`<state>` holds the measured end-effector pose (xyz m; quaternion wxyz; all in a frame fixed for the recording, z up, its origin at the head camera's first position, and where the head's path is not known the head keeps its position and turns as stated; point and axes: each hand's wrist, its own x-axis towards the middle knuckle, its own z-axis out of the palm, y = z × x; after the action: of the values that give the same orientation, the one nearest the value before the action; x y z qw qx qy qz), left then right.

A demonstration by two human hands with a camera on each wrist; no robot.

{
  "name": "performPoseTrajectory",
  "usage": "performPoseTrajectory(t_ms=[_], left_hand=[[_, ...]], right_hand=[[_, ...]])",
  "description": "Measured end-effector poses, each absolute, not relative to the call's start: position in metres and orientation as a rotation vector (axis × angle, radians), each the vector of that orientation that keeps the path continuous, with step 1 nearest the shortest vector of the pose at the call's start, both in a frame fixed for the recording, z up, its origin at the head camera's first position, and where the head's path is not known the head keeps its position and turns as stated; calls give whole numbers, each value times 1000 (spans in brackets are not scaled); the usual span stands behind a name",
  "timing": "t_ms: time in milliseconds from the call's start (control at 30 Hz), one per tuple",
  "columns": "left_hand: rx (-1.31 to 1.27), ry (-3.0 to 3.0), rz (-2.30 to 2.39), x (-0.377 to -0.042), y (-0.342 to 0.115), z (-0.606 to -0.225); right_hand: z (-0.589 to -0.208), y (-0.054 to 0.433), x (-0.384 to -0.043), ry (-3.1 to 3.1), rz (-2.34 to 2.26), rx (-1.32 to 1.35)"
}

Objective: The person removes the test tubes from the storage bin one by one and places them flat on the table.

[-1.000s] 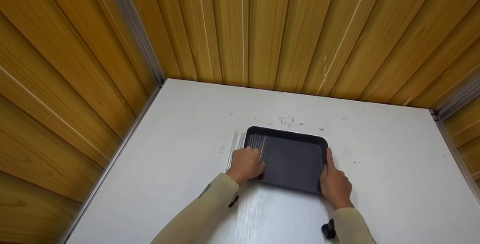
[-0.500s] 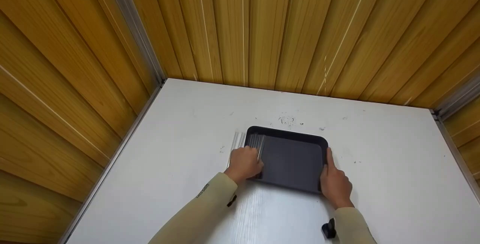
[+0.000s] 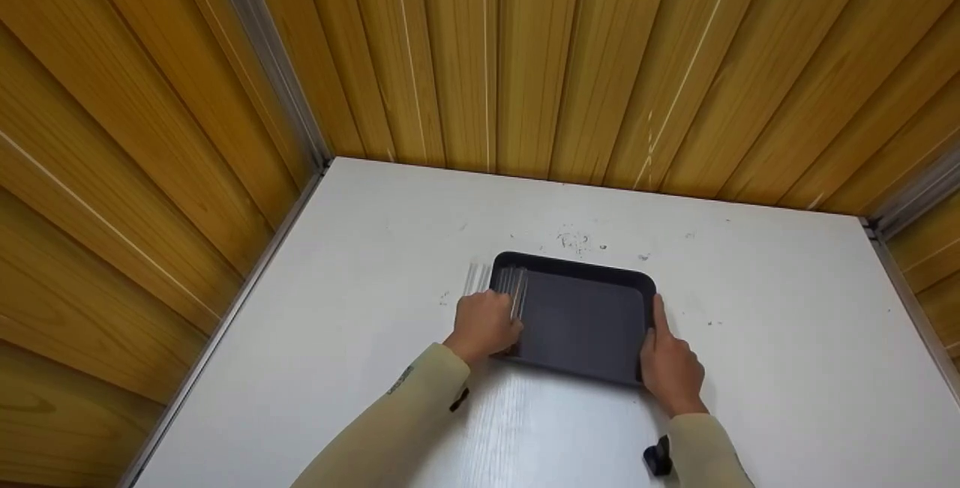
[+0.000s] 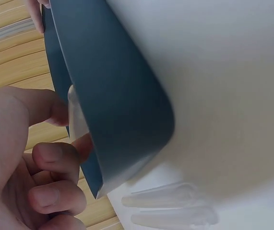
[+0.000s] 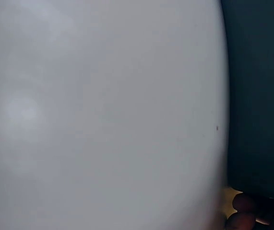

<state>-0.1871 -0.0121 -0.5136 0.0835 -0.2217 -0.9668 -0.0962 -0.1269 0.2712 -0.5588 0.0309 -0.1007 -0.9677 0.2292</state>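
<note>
A dark rectangular tray (image 3: pixel 581 323) with raised sides sits on the white table. Clear, slender tubes (image 3: pixel 517 284) lie side by side along its left end, partly under my left hand (image 3: pixel 486 323). That hand reaches over the left rim, thumb and index finger pinching a clear tube (image 4: pixel 77 112) just inside the tray wall, its other fingers curled. Outside the tray's left side lie two more clear tubes (image 4: pixel 158 195), tapered in shape. My right hand (image 3: pixel 673 366) grips the right side of the tray, one finger along the outer wall; the right wrist view catches only some fingertips (image 5: pixel 244 215).
A slatted wood-look wall (image 3: pixel 525 61) rises behind the table (image 3: pixel 390 248), with another at the left. Metal profiles (image 3: pixel 262 46) run along the corners. Dark specks (image 3: pixel 574 241) mark the tabletop beyond the tray.
My left hand has shifted slightly left, and the rightmost tube in the tray has moved left with it. The tray and my right hand stay in place.
</note>
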Motion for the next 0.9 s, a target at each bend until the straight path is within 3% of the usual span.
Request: performPoseTrajectory(t_ms=[900], left_hand=[[-589,-3006,-260,-193,-26,-511]], right_hand=[[-561,273,-128,-3000,703,-336]])
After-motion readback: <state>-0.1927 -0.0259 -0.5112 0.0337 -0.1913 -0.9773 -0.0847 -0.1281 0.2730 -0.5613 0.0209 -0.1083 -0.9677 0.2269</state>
